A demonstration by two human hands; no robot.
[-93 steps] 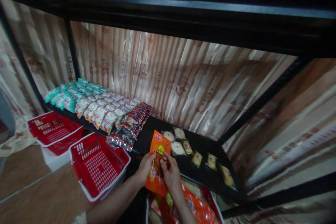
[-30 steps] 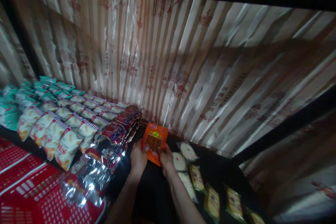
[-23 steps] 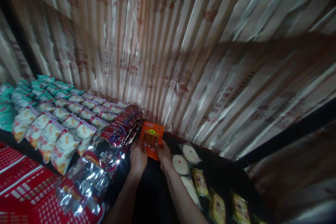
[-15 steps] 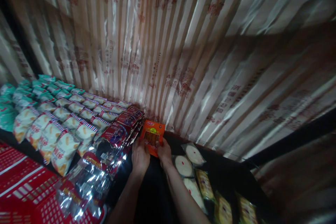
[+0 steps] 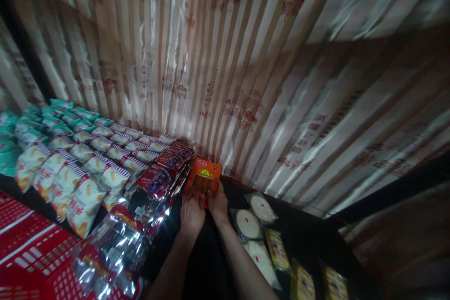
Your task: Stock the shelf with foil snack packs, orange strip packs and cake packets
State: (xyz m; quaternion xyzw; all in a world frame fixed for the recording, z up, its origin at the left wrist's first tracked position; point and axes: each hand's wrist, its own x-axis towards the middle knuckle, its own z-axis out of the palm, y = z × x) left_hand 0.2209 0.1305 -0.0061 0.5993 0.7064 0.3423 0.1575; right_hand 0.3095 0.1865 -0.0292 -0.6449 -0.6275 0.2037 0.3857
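An orange snack packet [image 5: 203,177], with brown sticks showing through its front, lies at the back of the black shelf between my hands. My left hand [image 5: 192,212] grips its lower left part, fingers curled over the near edge. On the lower right side, my right hand [image 5: 217,202] is closed around the edge with the thumb on the front. Just left of the packet, and close against it, are dark red packets [image 5: 168,165] in stacked, overlapping rows.
White chip bags [image 5: 84,201] and green bags [image 5: 58,119] fill the left. Silver-and-red packets [image 5: 116,239] lie nearer, beside a red basket [image 5: 33,239]. Right of my arms are round white packs [image 5: 248,224] and yellow packs [image 5: 277,248]. A printed, pleated sheet [image 5: 211,56] hangs behind.
My left hand has shifted slightly right and down along the orange packet's near edge. The packet stays almost in place, and the view has moved a little.
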